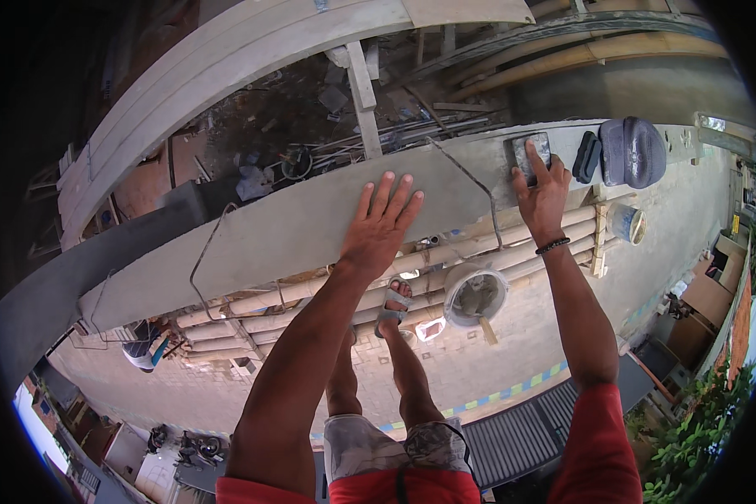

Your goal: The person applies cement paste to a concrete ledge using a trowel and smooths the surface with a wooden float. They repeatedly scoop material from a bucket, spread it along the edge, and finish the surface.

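A long grey concrete ledge (286, 210) runs across in front of me, its top smooth. My left hand (386, 214) lies on it near the middle, fingers spread and nothing held. Farther right, my right hand (542, 193), with a dark bead bracelet at its wrist, grips a small flat rectangular grey block (543, 144) against the ledge top. The fingers cover part of this block. Just right of it lie a dark grooved block (587, 157) and a rounded grey-purple object (632, 153) whose kind I cannot make out.
Bent metal rods (479, 181) stick out across the ledge. Below are bamboo poles (311, 290), a bucket (451, 312) of grey mix with a wooden handle (487, 329), and another bucket (620, 222). Rubble (252, 118) lies beyond the ledge. My sandalled foot (397, 302) shows below my arms.
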A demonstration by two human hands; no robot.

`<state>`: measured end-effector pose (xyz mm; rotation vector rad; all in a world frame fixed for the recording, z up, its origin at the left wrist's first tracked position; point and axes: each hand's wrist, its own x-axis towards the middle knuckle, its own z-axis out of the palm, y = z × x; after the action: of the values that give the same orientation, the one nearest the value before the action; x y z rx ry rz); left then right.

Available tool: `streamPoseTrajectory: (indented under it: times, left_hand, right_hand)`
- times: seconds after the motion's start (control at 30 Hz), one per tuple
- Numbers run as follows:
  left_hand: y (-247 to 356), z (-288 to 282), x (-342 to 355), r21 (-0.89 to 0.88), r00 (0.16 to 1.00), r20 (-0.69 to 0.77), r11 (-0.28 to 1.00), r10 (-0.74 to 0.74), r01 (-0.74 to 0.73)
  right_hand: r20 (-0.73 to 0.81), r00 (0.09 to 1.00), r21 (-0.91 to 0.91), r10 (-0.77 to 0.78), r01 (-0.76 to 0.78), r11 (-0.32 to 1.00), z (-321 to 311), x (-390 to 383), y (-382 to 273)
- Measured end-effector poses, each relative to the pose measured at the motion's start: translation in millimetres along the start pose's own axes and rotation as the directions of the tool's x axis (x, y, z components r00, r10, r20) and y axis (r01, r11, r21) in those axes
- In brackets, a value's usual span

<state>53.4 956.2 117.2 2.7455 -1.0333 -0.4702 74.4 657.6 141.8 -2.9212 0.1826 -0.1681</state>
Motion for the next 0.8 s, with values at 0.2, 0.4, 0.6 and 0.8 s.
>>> streamPoseTrajectory:
  times: [0.2,0.4,0.6,0.8]
  left_hand:
    - [-3,2,0,-0.003,1.000,0.012,1.000,-0.008,0.008]
    - [-2,-1,-1,-0.082,1.000,0.027,0.997,0.001,0.002]
    - [-3,9,-1,0.065,1.000,-0.029,0.998,0.010,-0.008]
    - [-3,4,-1,0.088,0.999,0.044,0.996,-0.008,0.004]
  right_hand:
    - [0.095,0.935,0.129,-0.341,0.328,0.936,-11,-16,-12]
    - [0.068,0.917,0.179,-0.394,0.377,0.909,-1,-13,-26]
    - [0.071,0.970,0.057,-0.234,0.230,0.971,-13,-2,20]
    - [0.209,0.895,0.045,-0.393,0.393,0.919,-27,-13,23]
